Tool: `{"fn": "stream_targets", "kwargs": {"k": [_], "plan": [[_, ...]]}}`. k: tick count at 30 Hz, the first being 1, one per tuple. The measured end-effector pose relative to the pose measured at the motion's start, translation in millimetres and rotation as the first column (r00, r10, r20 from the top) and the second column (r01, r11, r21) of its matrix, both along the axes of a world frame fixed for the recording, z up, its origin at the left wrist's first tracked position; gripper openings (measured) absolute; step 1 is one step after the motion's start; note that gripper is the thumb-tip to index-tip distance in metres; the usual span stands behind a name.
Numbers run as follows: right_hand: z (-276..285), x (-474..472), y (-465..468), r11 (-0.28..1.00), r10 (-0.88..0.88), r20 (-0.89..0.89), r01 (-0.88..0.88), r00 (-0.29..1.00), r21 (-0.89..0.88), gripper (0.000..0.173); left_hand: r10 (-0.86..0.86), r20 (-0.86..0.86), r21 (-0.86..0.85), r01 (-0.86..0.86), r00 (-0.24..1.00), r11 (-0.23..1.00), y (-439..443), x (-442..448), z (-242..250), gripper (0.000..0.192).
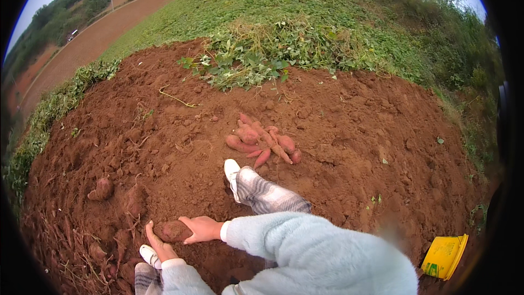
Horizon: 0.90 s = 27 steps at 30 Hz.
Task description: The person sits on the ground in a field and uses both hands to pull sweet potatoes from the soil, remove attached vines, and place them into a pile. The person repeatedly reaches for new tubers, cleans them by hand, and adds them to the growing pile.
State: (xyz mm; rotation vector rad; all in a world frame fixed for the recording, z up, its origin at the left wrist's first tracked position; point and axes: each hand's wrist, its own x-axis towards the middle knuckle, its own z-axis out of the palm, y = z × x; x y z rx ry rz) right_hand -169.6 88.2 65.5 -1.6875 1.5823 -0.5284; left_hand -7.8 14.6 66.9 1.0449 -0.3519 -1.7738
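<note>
A large soil-covered sweet potato (pixel 174 231) sits between my two hands, low and left in the view. My left hand (pixel 159 245) cups its near left end, thumb raised along the side. From the other end, my right hand (pixel 203 228) grips it with the thumb on top. Just beyond my left hand, a sweet potato (pixel 135 200) lies partly covered in soil. Another sweet potato (pixel 102 189) rests farther left on the loose earth. Past my right shoe, a pile of reddish sweet potatoes (pixel 262 138) lies on the ground.
My white shoes (pixel 231 172) stand on uneven red-brown soil (pixel 348 151). Roots and dug-up sweet potatoes (pixel 96 252) crowd the lower left. A yellow bucket (pixel 444 256) lies tipped at the right. Cut vines (pixel 282 47) are heaped before the green field (pixel 245 0).
</note>
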Motion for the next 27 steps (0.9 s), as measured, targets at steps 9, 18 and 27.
{"fn": "stream_targets", "kwargs": {"k": [9,18,27], "plan": [[-5.0,-2.5,9.3,0.757,-0.387,0.683,-0.21,0.619,0.619,0.07,0.078,-0.127,-0.028,-0.082,0.989,0.996,-22.4,20.3,-27.8,0.086],[-30.2,-5.1,-3.6,0.938,-0.183,0.346,0.058,0.92,0.341,0.078,-0.122,-0.029,0.076,0.124,0.992,0.989,-14.7,-3.8,-30.4,0.062],[21.6,-12.4,0.5,0.975,-0.079,-0.063,0.064,0.995,-0.213,0.082,-0.082,-0.109,0.161,0.099,0.991,0.982,-5.4,-29.3,4.2,0.044]]}}
